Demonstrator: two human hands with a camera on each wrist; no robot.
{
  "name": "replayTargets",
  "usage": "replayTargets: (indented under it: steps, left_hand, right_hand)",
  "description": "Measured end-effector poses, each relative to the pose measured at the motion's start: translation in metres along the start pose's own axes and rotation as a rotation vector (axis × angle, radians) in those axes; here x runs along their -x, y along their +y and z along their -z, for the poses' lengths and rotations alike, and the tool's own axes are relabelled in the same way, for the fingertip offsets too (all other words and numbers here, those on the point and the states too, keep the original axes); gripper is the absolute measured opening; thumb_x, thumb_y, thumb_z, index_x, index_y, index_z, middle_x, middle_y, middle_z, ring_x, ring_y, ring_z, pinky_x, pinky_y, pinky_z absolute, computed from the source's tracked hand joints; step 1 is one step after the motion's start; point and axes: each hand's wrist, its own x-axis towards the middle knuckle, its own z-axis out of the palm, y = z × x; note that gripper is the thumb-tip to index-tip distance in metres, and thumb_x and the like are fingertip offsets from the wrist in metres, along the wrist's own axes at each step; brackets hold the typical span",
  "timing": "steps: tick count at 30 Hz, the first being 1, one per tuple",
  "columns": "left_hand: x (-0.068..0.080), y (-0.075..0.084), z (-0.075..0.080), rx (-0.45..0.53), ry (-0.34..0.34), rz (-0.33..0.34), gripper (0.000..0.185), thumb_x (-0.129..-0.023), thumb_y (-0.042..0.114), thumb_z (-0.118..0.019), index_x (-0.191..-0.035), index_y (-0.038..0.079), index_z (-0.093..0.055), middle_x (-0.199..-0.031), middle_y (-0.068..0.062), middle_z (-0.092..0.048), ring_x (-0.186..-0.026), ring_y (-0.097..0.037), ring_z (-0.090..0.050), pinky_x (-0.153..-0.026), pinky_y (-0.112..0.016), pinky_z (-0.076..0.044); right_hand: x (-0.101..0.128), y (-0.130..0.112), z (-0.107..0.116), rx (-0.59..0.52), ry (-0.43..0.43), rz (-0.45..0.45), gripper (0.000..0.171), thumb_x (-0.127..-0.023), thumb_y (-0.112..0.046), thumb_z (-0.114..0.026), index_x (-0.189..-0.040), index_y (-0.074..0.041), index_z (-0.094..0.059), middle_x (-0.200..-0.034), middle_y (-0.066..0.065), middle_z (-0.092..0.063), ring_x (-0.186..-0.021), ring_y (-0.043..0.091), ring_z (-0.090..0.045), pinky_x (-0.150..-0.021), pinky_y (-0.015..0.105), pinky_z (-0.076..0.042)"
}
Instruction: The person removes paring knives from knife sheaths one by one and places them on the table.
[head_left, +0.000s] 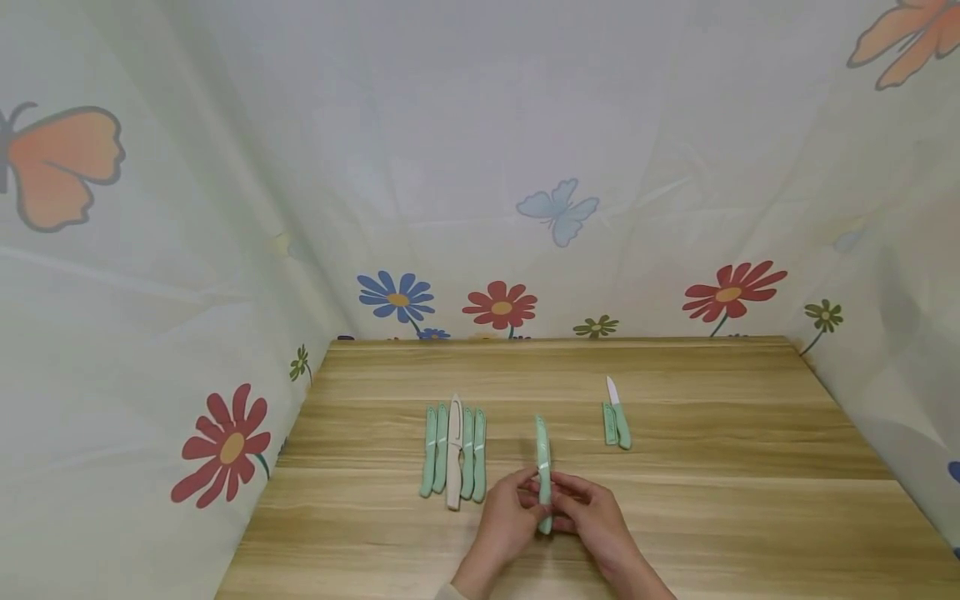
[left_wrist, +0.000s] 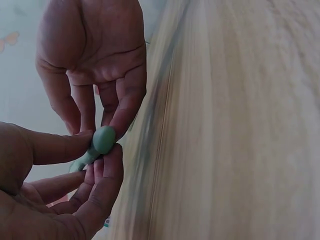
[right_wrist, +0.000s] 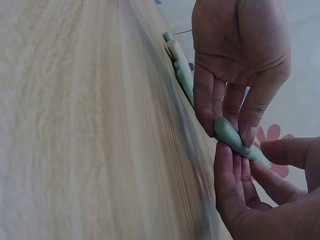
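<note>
We pinch the mint-green sheathed plastic knife (head_left: 543, 467) between left hand (head_left: 504, 523) and right hand (head_left: 592, 518); fingertip grip risks dropping it onto the wooden table (head_left: 712, 517).

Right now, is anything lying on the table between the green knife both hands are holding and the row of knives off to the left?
Nothing visible does. The green knife is pinched by the left hand and right hand, and only bare table shows between it and the row of knives. The left hand itself sits on that side.
</note>
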Motion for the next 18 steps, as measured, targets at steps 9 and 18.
replayTargets:
  steps: [9, 18]
  left_hand:
    - [0.0013, 0.0005, -0.0048, 0.007, -0.016, -0.012, 0.058, -0.084, -0.001, -0.081, -0.139, 0.002, -0.062, -0.106, 0.000, -0.070, -0.088, -0.007, -0.067, -0.071, -0.020, -0.057]
    - [0.0027, 0.0002, -0.0068, 0.001, -0.030, -0.033, 0.056, -0.082, -0.002, -0.080, -0.135, 0.005, -0.065, -0.102, 0.002, -0.070, -0.086, -0.006, -0.067, -0.070, -0.022, -0.057]
  right_hand:
    - [-0.0018, 0.0015, 0.0018, 0.018, 0.054, -0.002, 0.040, -0.097, -0.001, -0.066, -0.136, 0.009, -0.060, -0.115, 0.017, -0.066, -0.089, 0.019, -0.068, -0.072, 0.034, -0.064]
    - [-0.0007, 0.0021, 0.0033, 0.031, 0.079, -0.004, 0.041, -0.096, -0.001, -0.068, -0.135, 0.008, -0.060, -0.113, 0.014, -0.066, -0.090, 0.020, -0.066, -0.071, 0.035, -0.064]
